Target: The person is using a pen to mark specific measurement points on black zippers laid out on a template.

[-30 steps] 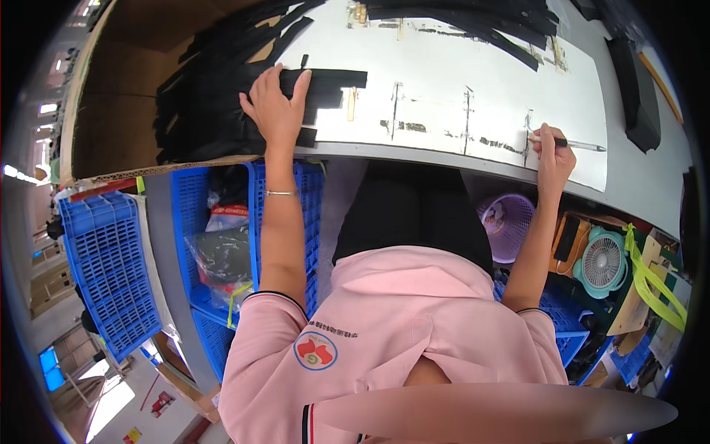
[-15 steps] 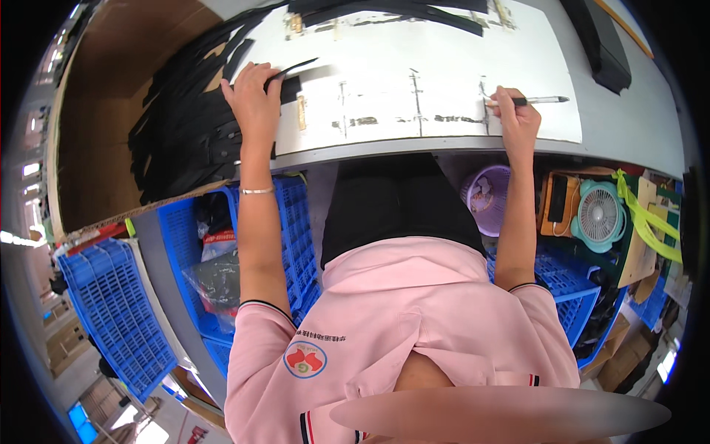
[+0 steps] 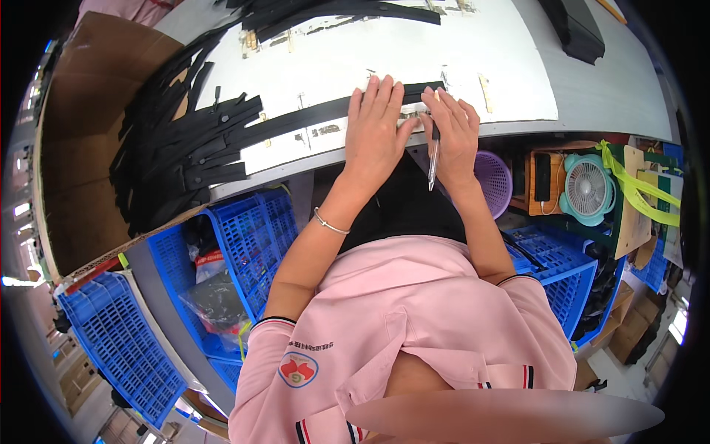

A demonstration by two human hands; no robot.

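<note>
A long black fabric strip [image 3: 310, 116] lies across the white marked board [image 3: 510, 81], parallel to the table's near edge. My left hand [image 3: 376, 137] rests flat on it, fingers stretched out and holding nothing. Close by on the right, my right hand [image 3: 455, 137] has its fingertips at the strip's right end. A pen [image 3: 433, 159] with a black grip and clear barrel is tucked in that hand, pointing back toward me. Dark ruled lines and smudges mark the board; my hands cover some of them.
Many black strips [image 3: 170, 140] spill from a cardboard box [image 3: 81, 133] at the left. More strips [image 3: 340, 11] lie at the far edge. A black block-shaped object [image 3: 573, 33] sits far right. Below the table are blue crates [image 3: 259, 229], a purple basket [image 3: 494, 181] and a fan [image 3: 589, 189].
A black strip now lies along the board's near side. My left hand has moved right from the pile onto it; my right hand has moved left, its pen turned toward me.
</note>
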